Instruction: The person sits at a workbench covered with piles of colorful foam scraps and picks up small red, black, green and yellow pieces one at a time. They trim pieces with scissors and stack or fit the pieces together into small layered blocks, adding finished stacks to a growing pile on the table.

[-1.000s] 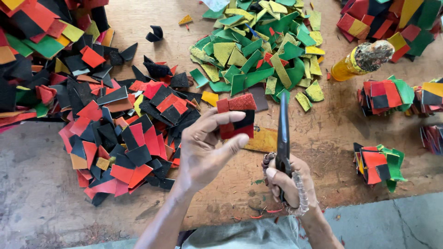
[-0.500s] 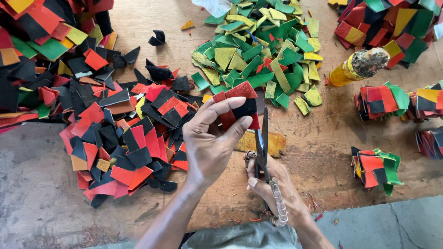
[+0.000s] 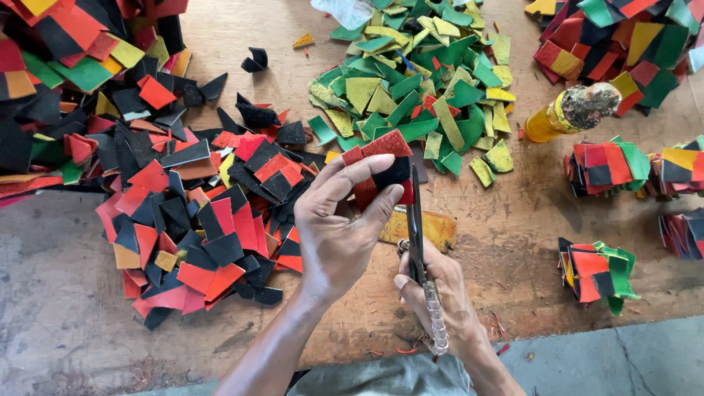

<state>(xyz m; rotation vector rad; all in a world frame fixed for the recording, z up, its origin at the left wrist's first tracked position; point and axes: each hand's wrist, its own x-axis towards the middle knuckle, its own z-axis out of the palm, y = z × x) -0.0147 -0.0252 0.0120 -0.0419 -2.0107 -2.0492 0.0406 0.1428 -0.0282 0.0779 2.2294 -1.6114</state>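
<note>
Covering most of the view, a worn wooden board (image 3: 220,44) carries, by size: a red-and-black scrap heap (image 3: 183,213) at left, its upper edge cut off by the frame; a green-and-yellow scrap heap (image 3: 418,88) at top centre; a mixed heap (image 3: 623,37) at top right, also cut off; small sorted stacks (image 3: 598,268) at right, the outermost running out of view; a yellow bottle (image 3: 568,114) with a crusted cap, lying tilted between the green heap and the stacks; a yellow offcut (image 3: 433,229), partly hidden under the hands. Left hand (image 3: 341,231): closed on a red-and-black piece (image 3: 385,165), thumb and fingers pinching it just above the board, near the green heap's lower edge; the piece's lower part is hidden by the fingers. Right hand (image 3: 440,293): closed around the handles of scissors (image 3: 416,220), blades upright against the right edge of the piece; whether the blades are parted cannot be made out. A pale wrapped handle shows below the fist. Compared with half a second ago: piece and scissors sit closer together, blade now at the piece's edge; hands otherwise in the same spot. Setting: grey concrete floor (image 3: 601,359) along the bottom edge; grey cloth (image 3: 389,378) at bottom centre, cut off.
</note>
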